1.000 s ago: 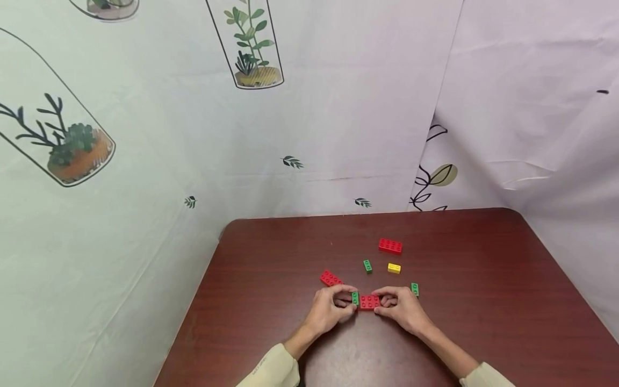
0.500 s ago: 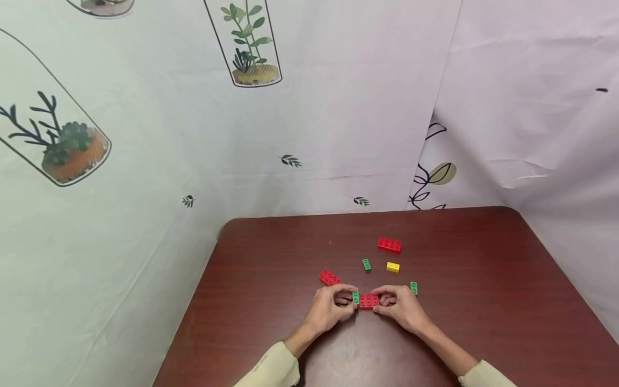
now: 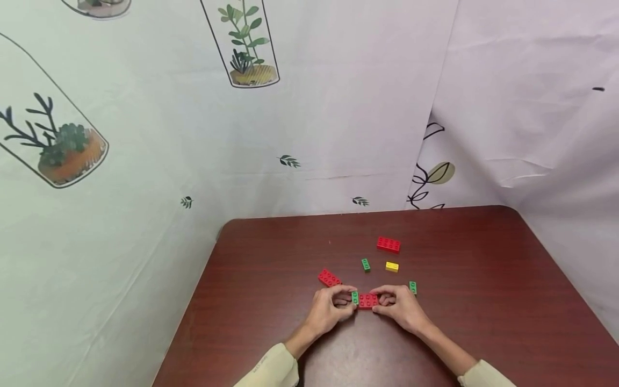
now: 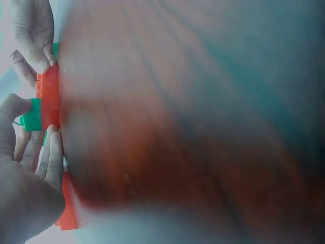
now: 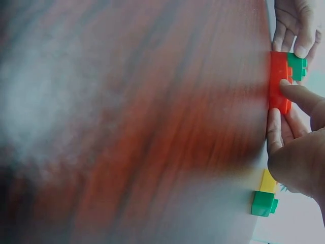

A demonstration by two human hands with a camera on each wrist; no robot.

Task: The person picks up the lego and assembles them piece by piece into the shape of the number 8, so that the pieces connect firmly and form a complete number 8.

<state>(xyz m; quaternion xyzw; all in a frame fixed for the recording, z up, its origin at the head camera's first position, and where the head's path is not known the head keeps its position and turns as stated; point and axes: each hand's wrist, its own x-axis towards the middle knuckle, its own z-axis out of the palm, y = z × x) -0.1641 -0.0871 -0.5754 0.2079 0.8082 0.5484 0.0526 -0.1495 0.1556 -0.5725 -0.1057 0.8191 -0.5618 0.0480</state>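
A red brick (image 3: 367, 301) lies on the table between the two hands. On its left end stands a small green brick (image 3: 355, 298), its studs upward; both wrist views show the green brick (image 4: 32, 115) seated on top of the red brick (image 5: 278, 76). The left hand (image 3: 328, 309) pinches the green brick between thumb and fingers. At the other end, the right hand (image 3: 402, 310) grips the red brick's right part, thumb on the near side and fingers on the far side.
Another red brick (image 3: 329, 277) lies just beyond the left hand. Farther back are a green brick (image 3: 366, 265), a yellow brick (image 3: 392, 266) and a third red brick (image 3: 389, 244). A green brick (image 3: 412, 287) sits beside the right hand. Printed cloth hangs behind the brown table (image 3: 271, 258).
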